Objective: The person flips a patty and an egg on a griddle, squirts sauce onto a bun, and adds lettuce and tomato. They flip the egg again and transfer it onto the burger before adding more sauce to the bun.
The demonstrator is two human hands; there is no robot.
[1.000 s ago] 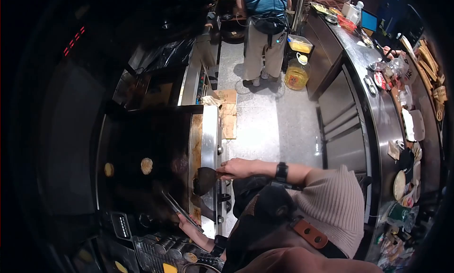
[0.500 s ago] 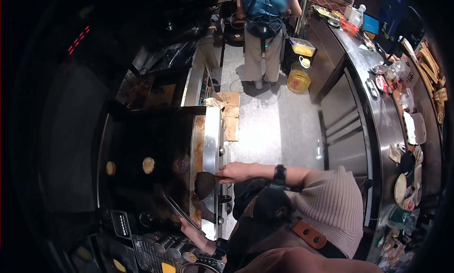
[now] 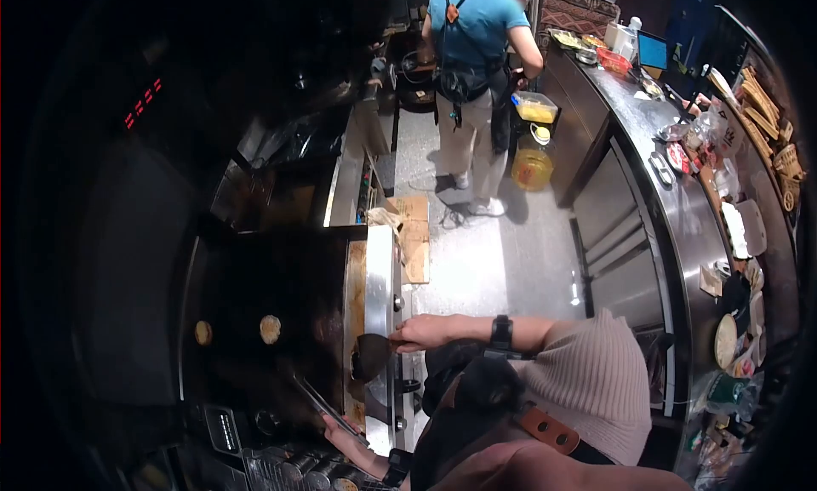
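Upper of the two, my right hand [image 3: 419,332] is closed round the handle of a dark round-headed tool [image 3: 372,357], held over the griddle's front edge. My left hand [image 3: 345,438], lower in view, grips a long thin metal tool [image 3: 328,406] whose far end reaches over the dark griddle [image 3: 242,278]. Two small round pale-brown pieces of food, a nearer one [image 3: 271,329] and a farther one [image 3: 203,333], lie apart on the griddle. Neither tool touches them.
A co-worker [image 3: 477,31] in a blue shirt stands in the aisle beside a yellow oil jug [image 3: 533,168] and a tub [image 3: 536,108]. A steel counter [image 3: 672,210] with packages runs along the right. Metal containers [image 3: 289,472] stand below the griddle.
The co-worker has turned and stepped, with the feet now farther apart. The view has tilted, so the griddle and food appear lower. Both my hands keep hold of their tools.
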